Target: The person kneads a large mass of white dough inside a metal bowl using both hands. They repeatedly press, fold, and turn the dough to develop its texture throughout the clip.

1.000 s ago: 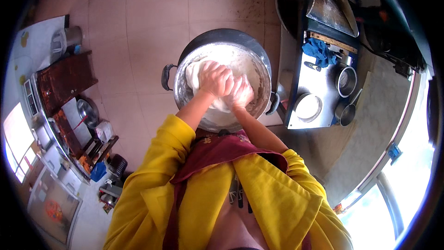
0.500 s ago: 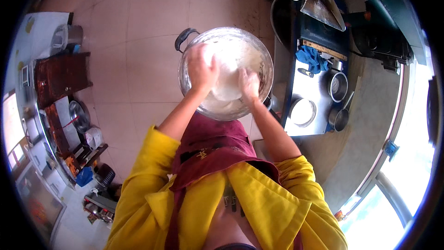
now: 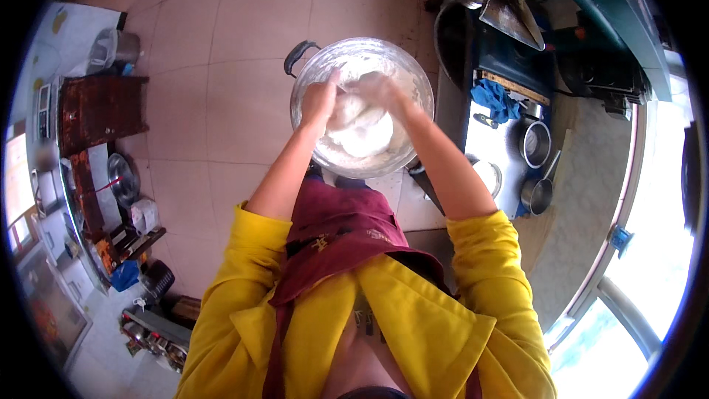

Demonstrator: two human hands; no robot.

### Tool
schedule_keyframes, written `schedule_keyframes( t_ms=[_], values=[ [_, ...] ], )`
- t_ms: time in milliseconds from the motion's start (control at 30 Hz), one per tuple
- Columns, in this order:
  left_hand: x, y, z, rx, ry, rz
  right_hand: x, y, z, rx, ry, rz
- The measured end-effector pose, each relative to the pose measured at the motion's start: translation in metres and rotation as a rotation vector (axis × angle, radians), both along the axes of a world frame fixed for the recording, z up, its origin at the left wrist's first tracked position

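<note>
A wide, shiny metal pot (image 3: 422,129) with a black side handle (image 3: 298,57) is in front of me, its inner wall dusted with white flour. Inside lies a lump of white dough (image 3: 365,138), smooth and bright on the near side. My left hand (image 3: 323,102) is at the left of the dough, its fingers curled in against it. From the right, my right hand (image 3: 382,91) reaches over the far part of the dough. Motion smears its fingers, and how they hold the dough is hard to see.
To my right, a light worktop carries metal pans (image 3: 535,142), a long-handled saucepan (image 3: 538,193), a blue cloth (image 3: 493,100) and a dustpan-shaped metal scoop (image 3: 512,18). A green machine (image 3: 602,0) stands beyond. At left are a brown wooden cabinet (image 3: 100,114) and a metal bowl (image 3: 122,177).
Both hands, apart on the dough earlier, have come closer together. My right hand has moved up and left across the pot. The near side of the dough is now uncovered.
</note>
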State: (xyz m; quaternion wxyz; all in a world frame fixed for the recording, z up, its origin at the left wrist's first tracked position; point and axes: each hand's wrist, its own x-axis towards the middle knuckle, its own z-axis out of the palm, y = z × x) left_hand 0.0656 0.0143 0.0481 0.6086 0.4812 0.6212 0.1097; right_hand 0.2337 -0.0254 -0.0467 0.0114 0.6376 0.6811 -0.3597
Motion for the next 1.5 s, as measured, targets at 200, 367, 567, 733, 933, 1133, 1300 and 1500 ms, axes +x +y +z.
schedule_keyframes(
  t_ms=[200, 367, 567, 733, 933, 1133, 1300, 1500],
  values=[
    [-0.009, -0.066, -0.010, 0.244, 0.154, -0.104, -0.077, -0.075, 0.081, 0.436, 0.016, -0.371],
    [-0.008, -0.109, -0.021, 0.624, 0.212, -0.087, -0.087, -0.098, 0.062, 0.705, 0.067, -0.524],
    [-0.001, -0.095, -0.044, 0.970, 0.177, -0.111, -0.072, -0.087, 0.033, 0.829, 0.107, -0.541],
    [0.003, -0.068, -0.071, 0.956, 0.329, -0.152, -0.060, -0.061, 0.028, 0.566, 0.047, -0.590],
    [0.015, -0.029, -0.095, 0.886, 0.360, -0.056, -0.051, -0.017, 0.028, 0.361, -0.002, -0.735],
    [0.022, -0.015, -0.089, 0.822, 0.471, -0.054, -0.051, -0.012, 0.028, 0.354, -0.072, -0.764],
    [0.025, -0.006, -0.083, 0.821, 0.541, -0.067, -0.050, -0.001, 0.037, 0.134, -0.106, -0.799],
    [0.013, -0.012, -0.067, 0.655, 0.121, 0.015, -0.037, -0.005, 0.086, -0.073, 0.149, -0.883]
  ],
)
